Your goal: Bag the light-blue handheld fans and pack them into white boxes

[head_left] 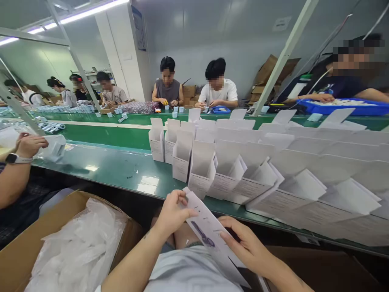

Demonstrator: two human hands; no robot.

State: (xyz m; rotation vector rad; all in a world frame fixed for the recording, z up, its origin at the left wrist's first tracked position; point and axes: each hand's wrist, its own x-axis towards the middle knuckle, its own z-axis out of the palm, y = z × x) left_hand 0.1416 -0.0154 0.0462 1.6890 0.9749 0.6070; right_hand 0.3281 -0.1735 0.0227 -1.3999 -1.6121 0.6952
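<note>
Above my lap I hold a flattened white carton point(209, 231) with a dark picture printed on its face. Around its upper left end my left hand point(173, 213) is closed, thumb on the printed side. My right hand point(243, 239) grips the opposite long edge, lower down, its thumb also on the face. The carton slants from upper left to lower right. Just beyond my hands, rows of white open-topped boxes point(202, 166) stand upright on the green bench point(121, 166), their flaps raised. Some of those boxes have folded white paper or card inside.
At lower left a cardboard box point(18, 251) holds a plastic bag of white pieces point(82, 243). A co-worker's hand point(32, 144) holds a clear bag at left. Other people sit across the bench near blue trays point(343, 107). A slanted metal post point(282, 61) rises at right.
</note>
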